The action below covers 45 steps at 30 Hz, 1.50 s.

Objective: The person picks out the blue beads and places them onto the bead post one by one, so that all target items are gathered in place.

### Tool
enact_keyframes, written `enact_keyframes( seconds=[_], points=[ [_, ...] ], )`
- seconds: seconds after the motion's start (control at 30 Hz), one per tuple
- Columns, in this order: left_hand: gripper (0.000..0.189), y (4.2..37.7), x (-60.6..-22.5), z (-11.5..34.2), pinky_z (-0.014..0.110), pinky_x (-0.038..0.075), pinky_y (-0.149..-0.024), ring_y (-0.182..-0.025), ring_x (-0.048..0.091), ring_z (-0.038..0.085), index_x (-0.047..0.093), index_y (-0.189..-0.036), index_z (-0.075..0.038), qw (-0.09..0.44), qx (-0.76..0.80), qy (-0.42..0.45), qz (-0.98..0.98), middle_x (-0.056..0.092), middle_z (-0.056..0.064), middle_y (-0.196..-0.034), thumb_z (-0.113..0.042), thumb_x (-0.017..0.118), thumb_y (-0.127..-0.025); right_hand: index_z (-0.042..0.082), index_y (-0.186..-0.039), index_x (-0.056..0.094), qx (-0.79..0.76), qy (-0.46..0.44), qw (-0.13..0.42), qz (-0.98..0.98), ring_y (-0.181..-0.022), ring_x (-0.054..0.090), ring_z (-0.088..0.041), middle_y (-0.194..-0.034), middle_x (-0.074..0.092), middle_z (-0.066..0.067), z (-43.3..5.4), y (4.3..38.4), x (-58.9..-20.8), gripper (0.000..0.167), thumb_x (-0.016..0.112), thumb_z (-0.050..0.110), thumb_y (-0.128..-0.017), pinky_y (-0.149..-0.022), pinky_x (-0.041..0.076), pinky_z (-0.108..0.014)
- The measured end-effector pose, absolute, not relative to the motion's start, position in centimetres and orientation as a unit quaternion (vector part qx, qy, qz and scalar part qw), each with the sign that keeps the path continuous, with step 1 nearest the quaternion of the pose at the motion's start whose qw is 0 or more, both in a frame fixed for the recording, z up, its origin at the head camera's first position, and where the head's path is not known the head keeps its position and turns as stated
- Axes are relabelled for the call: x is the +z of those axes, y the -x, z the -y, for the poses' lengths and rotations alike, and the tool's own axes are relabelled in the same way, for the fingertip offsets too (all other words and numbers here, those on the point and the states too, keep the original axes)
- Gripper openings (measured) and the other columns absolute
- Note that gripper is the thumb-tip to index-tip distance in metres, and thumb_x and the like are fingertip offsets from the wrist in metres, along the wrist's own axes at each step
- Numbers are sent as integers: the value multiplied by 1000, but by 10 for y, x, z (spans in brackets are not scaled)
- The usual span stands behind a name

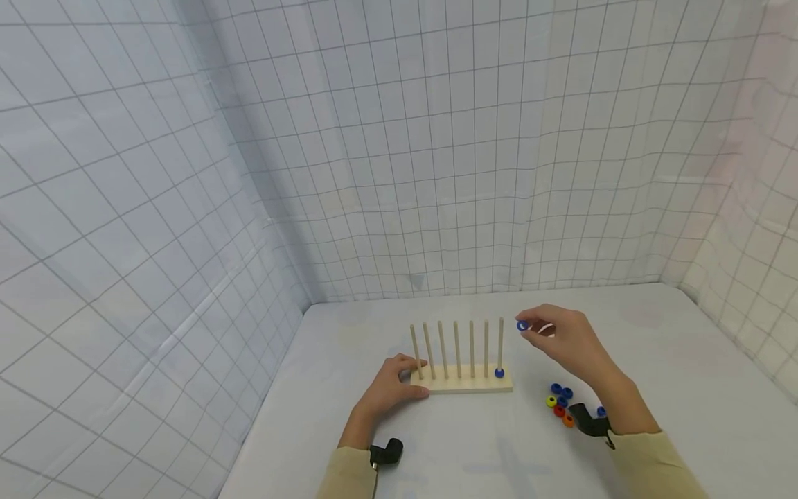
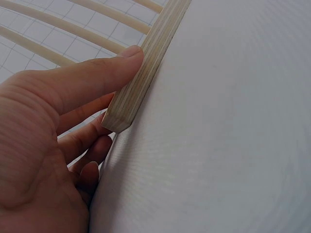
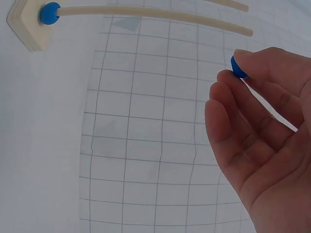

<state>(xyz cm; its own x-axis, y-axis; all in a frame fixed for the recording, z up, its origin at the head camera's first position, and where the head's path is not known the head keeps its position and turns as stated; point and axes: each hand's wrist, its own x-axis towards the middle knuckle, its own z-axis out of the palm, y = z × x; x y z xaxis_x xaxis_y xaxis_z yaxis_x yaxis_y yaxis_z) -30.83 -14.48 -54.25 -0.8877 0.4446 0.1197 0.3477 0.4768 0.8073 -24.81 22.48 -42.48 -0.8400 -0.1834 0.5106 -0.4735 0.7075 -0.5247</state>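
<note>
A pale wooden base with a row of several upright pegs stands on the table. My left hand grips its left end, thumb along the front edge and fingers behind. On the rightmost peg a blue bead sits at the bottom, against the base; the other pegs carry no beads. To the right of that peg's top, my right hand pinches another blue bead between thumb and index finger. This bead is apart from the peg, and the other right fingers are loosely bent.
Loose beads lie on the table right of the base: several blue ones, a yellow one, a red one and an orange one. Another blue bead is beside the right wrist. White gridded sheets enclose the table.
</note>
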Motion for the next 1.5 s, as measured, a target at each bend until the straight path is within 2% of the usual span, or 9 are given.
enact_keyframes(
  seconds=[0.33, 0.83, 1.2, 1.5],
  points=[
    [55, 309, -544, 146, 56, 33, -106, -126, 43, 29, 69, -129, -22, 56, 456, -229, -858, 58, -2, -124, -34, 87, -79, 12, -112, 74, 350, -208, 267, 874, -84, 64, -9, -101, 71, 7, -213, 249, -420, 28, 79, 4, -86, -70, 56, -27],
    [55, 311, -546, 146, 55, 35, -105, -123, 44, 29, 70, -129, -21, 53, 448, -230, -862, 58, -2, -123, -33, 88, -78, 20, -114, 73, 367, -216, 306, 851, -86, 62, -2, -102, 69, 12, -197, 255, -426, 29, 79, 9, -88, -69, 54, -20],
    [57, 309, -541, 146, 53, 34, -105, -122, 45, 28, 70, -129, -17, 52, 453, -237, -858, 59, 0, -121, -32, 89, -78, 19, -115, 74, 377, -214, 301, 849, -86, 62, -2, -104, 70, 12, -194, 256, -428, 29, 79, 9, -88, -69, 54, -19],
    [56, 309, -542, 146, 54, 34, -106, -123, 45, 28, 70, -129, -19, 54, 447, -232, -862, 59, -1, -122, -32, 89, -77, 17, -117, 74, 389, -194, 277, 857, -88, 63, -6, -106, 71, 10, -192, 257, -433, 27, 78, 12, -90, -71, 55, -23]
  ],
)
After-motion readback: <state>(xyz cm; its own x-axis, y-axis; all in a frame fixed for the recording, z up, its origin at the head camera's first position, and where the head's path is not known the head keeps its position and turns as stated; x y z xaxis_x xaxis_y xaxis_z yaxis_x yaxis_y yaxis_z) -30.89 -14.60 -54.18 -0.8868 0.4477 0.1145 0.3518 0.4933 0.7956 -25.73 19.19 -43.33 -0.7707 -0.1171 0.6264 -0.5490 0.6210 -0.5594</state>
